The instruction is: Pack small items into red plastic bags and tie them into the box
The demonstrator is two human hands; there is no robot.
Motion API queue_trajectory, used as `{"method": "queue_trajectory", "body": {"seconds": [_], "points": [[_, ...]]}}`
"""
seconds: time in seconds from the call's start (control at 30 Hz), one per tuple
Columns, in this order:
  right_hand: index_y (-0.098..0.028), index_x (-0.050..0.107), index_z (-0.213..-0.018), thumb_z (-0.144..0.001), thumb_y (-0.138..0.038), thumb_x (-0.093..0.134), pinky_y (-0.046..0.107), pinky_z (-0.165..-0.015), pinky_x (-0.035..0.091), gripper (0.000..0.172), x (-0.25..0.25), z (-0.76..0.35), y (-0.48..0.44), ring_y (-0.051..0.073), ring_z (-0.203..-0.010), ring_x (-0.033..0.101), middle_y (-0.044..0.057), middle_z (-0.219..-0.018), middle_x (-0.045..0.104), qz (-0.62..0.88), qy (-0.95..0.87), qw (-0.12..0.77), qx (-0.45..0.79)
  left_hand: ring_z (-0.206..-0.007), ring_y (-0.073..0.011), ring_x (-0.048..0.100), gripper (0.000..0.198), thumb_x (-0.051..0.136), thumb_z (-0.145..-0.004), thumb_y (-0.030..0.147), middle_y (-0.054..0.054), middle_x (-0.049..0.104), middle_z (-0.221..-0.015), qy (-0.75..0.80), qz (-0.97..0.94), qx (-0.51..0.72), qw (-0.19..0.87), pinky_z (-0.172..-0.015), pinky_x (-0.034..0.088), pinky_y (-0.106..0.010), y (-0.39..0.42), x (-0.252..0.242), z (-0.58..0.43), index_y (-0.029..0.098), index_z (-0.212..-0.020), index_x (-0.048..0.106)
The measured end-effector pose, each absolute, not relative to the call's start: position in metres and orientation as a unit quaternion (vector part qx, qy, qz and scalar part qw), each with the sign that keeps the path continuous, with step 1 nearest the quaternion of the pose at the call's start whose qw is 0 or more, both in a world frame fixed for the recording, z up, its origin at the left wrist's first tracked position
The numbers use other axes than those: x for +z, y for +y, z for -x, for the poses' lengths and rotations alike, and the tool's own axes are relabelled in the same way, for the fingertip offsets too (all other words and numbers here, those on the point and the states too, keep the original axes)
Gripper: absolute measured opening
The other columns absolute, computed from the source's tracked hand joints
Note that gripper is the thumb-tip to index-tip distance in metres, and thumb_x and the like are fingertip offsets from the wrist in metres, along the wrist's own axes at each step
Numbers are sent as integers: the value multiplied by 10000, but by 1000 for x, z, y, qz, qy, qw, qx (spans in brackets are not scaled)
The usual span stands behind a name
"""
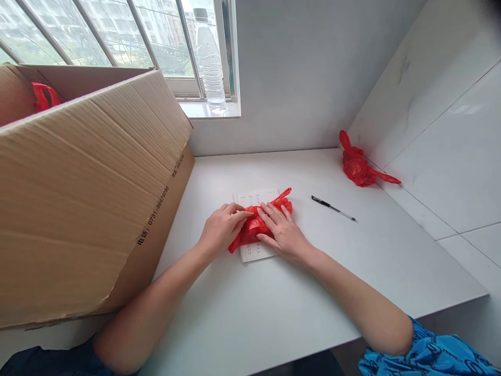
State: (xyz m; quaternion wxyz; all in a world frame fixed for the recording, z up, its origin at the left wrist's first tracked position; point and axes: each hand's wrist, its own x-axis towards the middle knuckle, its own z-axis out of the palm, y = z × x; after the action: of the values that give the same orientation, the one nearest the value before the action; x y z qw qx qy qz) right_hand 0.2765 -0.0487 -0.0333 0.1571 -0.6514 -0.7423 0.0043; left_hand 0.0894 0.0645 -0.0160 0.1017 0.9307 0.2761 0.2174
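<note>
A red plastic bag (252,228) lies in the middle of the white table, on top of a sheet or pad of paper with handwriting (256,253). My left hand (221,227) pinches the bag's left side, thumb and fingers together on the plastic. Flat across its right part rests my right hand (285,232), fingers stretched out and slightly spread. What the bag contains is hidden. To the right of my right hand lies a black and clear pen (332,208).
A large cardboard box (90,198) stands at the left, with a red plastic bag (45,96) partly visible inside. Another knotted red bag (358,167) sits by the tiled wall at the right. A clear water bottle (211,68) stands on the windowsill (188,109).
</note>
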Motion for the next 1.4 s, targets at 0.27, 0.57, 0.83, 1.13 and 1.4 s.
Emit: {"method": "queue_trajectory", "body": {"seconds": [0.27,0.57,0.83,1.13,1.4], "points": [[-109,111,-1588,-1022,-555,285,541,-1242,136,742,-33,-274,-54,269,-1529,123,152,-1639,178,703,-690,175,-16,-1417,-265,406,517,435,-1003,383,-132,420,-1534,187,-955,216,72,-1157,369,-465,41,-23,-102,178,-1476,391],[-108,188,-1578,-1005,-598,279,534,-1242,152,760,-44,-271,-54,280,-1528,120,138,-1642,163,727,-676,123,-9,-1482,-258,297,710,517,-944,439,-141,319,-1590,192,-965,150,100,-1215,294,-459,46,-40,-101,155,-1541,258],[-81,248,-1560,-1004,-593,291,555,-1227,184,757,-43,-271,-54,298,-1521,152,170,-1629,195,720,-680,137,-7,-1460,-275,340,669,536,-934,423,-157,359,-1567,196,-960,151,130,-1204,303,-488,45,-37,-102,153,-1510,326],[-95,262,-1557,-1003,-590,308,555,-1220,198,744,-43,-269,-55,298,-1520,160,170,-1628,210,721,-676,151,5,-1450,-281,354,663,541,-941,432,-148,380,-1557,197,-955,160,154,-1199,295,-503,44,-37,-101,195,-1518,316],[-139,420,-1476,-960,-533,495,524,-1172,294,654,-28,-291,-51,306,-1418,372,161,-1527,423,669,-705,232,-44,-1336,-269,465,572,456,-978,497,-112,471,-1479,296,-894,244,229,-1078,414,-445,62,-22,-89,238,-1484,386]]}}
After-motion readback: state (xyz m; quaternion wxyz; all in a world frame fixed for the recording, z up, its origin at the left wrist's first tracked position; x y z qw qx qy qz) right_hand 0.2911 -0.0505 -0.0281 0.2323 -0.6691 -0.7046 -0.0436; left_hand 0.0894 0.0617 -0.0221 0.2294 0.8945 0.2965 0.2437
